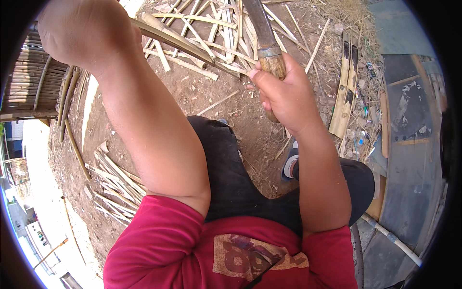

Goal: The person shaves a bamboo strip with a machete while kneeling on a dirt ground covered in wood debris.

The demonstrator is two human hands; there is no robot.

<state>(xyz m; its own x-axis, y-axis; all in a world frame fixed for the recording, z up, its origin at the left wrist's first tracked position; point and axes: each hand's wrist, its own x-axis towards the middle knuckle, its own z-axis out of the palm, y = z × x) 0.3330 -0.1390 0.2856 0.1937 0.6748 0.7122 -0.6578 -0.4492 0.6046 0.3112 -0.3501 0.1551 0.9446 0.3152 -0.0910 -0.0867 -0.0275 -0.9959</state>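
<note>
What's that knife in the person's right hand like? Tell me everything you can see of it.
The knife has a dark, metallic-looking blade and a brown, wooden-looking handle, with a greyish band where they meet. The right hand grips the handle, whose end shows below the fingers. The blade points away from the person; its tip lies beyond the picture's top edge.

Knife (269, 51) (wooden-handled), slanted brown strip (178, 43)
</note>
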